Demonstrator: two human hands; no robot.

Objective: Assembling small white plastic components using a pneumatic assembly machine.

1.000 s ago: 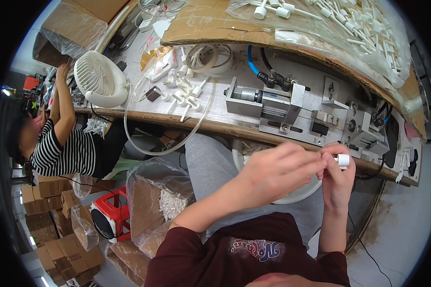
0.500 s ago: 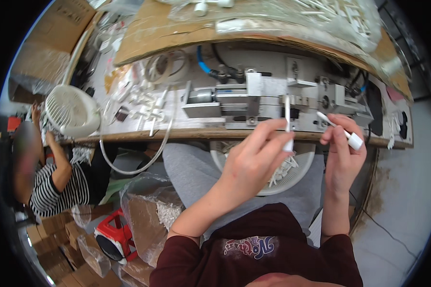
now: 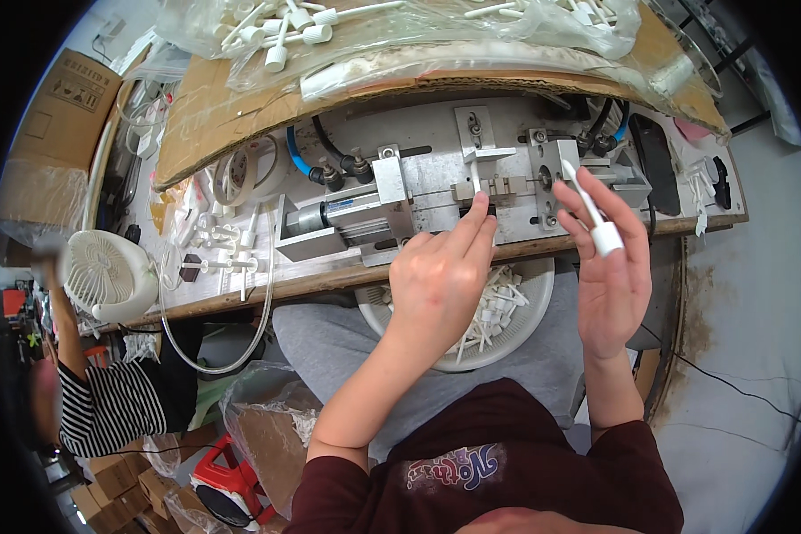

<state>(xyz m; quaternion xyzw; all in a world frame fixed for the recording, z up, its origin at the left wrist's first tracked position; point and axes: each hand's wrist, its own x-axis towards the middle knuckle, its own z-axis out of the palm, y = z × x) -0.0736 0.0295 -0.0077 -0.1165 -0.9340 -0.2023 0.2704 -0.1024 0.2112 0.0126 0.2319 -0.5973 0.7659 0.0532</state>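
My left hand (image 3: pixel 443 280) reaches over the bench edge, its fingers together at the lower end of a slim white plastic stick (image 3: pixel 475 175). That stick lies across a small metal holder block (image 3: pixel 509 186), its far end under an L-shaped metal bracket (image 3: pixel 489 155); its near end is hidden by my fingers. My right hand (image 3: pixel 616 289) is raised at the right end of the metal fixture. Between its thumb and fingers rests a white applicator stick with a ribbed cap (image 3: pixel 607 238), pointed tip up and cap toward me.
A pneumatic cylinder (image 3: pixel 334 222) sits left of the block. A white basket of sticks (image 3: pixel 543 311) rests on my lap. Cardboard (image 3: pixel 196 133) overhangs the bench, bearing bagged capped sticks. A phone (image 3: pixel 654 165), a white fan (image 3: pixel 107 276) and a co-worker in a striped shirt (image 3: pixel 120 400) are around.
My left hand has brought its white stick forward onto the holder block beneath the bracket. The right hand's fingers have straightened around the capped applicator, now held more upright. The whole view has shifted.
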